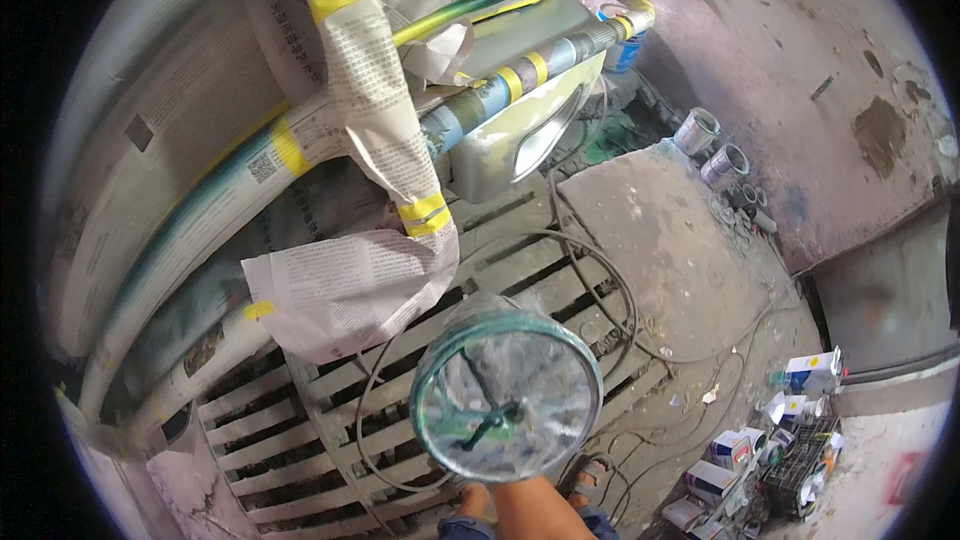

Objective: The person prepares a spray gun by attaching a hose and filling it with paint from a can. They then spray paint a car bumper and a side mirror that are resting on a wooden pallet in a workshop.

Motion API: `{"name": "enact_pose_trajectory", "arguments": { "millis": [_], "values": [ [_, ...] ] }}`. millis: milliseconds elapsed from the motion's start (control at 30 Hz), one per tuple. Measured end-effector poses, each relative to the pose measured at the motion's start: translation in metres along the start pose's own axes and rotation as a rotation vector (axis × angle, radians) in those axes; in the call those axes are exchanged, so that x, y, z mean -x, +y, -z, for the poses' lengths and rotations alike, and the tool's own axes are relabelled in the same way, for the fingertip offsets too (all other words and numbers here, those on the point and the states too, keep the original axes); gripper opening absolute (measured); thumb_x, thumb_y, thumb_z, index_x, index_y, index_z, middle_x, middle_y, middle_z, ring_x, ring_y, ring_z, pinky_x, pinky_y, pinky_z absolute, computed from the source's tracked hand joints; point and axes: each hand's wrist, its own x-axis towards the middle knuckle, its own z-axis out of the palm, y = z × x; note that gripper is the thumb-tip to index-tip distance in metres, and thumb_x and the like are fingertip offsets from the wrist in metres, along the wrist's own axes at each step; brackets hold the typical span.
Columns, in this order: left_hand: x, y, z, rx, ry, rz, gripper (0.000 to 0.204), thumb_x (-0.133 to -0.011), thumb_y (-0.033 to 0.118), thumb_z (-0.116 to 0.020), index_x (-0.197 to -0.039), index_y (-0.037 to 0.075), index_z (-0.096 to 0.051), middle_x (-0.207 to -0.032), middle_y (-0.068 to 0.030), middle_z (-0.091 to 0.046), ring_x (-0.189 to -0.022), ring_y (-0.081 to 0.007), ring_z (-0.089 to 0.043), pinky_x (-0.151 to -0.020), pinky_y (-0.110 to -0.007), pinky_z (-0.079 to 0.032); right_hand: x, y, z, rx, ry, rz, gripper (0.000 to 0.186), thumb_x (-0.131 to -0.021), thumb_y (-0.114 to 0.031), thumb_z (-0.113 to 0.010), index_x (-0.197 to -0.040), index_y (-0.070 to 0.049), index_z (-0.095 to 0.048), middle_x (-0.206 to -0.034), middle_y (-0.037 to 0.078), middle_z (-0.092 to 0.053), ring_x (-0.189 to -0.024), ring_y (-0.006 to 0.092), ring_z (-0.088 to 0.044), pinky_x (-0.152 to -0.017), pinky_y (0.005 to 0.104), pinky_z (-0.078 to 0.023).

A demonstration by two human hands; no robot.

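Note:
A round paint cup (pixel 552 365), apparently a spray gun's, fills the lower middle, held up over the slats. Its lid is silvery grey and paint-smeared, with a green-stained rim and a dark streak across it. One forearm of mine, seemingly the right, rises from the lower edge to the cup; my right hand is hidden beneath it, as is anything below the cup. My left hand does not show. Just beyond the cup, a bent tube (pixel 360 70) is wrapped in newspaper and yellow tape. A loose newspaper flap (pixel 340 290) hangs at its lower end.
Taped, paper-covered tubes and a grey panel (pixel 490 165) take up the upper left. Green bars (pixel 470 5) run behind. A slatted platform (pixel 290 460) carries a looped hose (pixel 625 290). Paint cans (pixel 697 130) line the wall; tins and a black crate (pixel 800 470) crowd the lower right.

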Motion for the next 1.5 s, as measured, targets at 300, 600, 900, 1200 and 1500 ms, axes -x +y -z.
{"name": "enact_pose_trajectory", "arguments": {
  "millis": [300,600,900,1200,1500],
  "values": [
    [-0.003,-0.030,-0.025,0.079,0.218,-0.229,0.021,-0.072,0.028,-0.067,-0.080,0.009,-0.066,-0.092,-0.0150,-0.063,-0.081,-0.0357,-0.060,-0.068,-0.049,-0.049,-0.010,0.006,0.001,0.018,0.038,0.006,0.031,-0.090,-0.025,-0.046,-0.114,-0.005,-0.048,-0.114,0.011,-0.055,-0.104,0.0284,-0.053,-0.090,0.0385,-0.042],
    [-0.003,-0.020,-0.011,-0.006,0.189,-0.135,0.021,-0.069,0.028,-0.068,-0.082,0.012,-0.064,-0.093,-0.0120,-0.061,-0.085,-0.0346,-0.058,-0.070,-0.049,-0.048,-0.013,0.009,0.001,0.049,0.076,0.013,0.026,-0.086,-0.021,-0.051,-0.107,-0.006,-0.051,-0.108,0.011,-0.057,-0.101,0.0293,-0.054,-0.087,0.0389,-0.043],
    [-0.008,-0.023,-0.018,-0.139,-0.048,-0.051,0.035,-0.077,0.041,-0.061,-0.100,0.015,-0.065,-0.111,-0.0109,-0.060,-0.103,-0.0346,-0.056,-0.085,-0.048,-0.047,-0.003,-0.009,0.007,0.117,0.089,0.024,0.020,-0.083,-0.018,-0.055,-0.099,-0.006,-0.055,-0.103,0.011,-0.059,-0.098,0.0301,-0.055,-0.085,0.0393,-0.043],
    [-0.017,-0.009,-0.001,-0.123,-0.100,-0.098,0.039,-0.081,0.043,-0.057,-0.106,0.013,-0.061,-0.116,-0.0128,-0.055,-0.106,-0.0366,-0.052,-0.089,-0.049,-0.044,0.007,-0.042,0.013,0.250,0.083,0.090,0.015,-0.079,-0.015,-0.059,-0.092,-0.007,-0.059,-0.097,0.012,-0.061,-0.095,0.0310,-0.056,-0.083,0.0397,-0.044],
    [-0.015,0.011,0.005,-0.089,-0.089,-0.079,0.044,-0.081,0.046,-0.054,-0.112,0.013,-0.055,-0.121,-0.0147,-0.048,-0.110,-0.0391,-0.046,-0.091,-0.052,-0.041,0.013,-0.109,0.017,0.671,-0.087,0.303,0.010,-0.076,-0.011,-0.063,-0.085,-0.007,-0.063,-0.092,0.012,-0.063,-0.092,0.0318,-0.057,-0.080,0.0401,-0.045]
  ]
}}
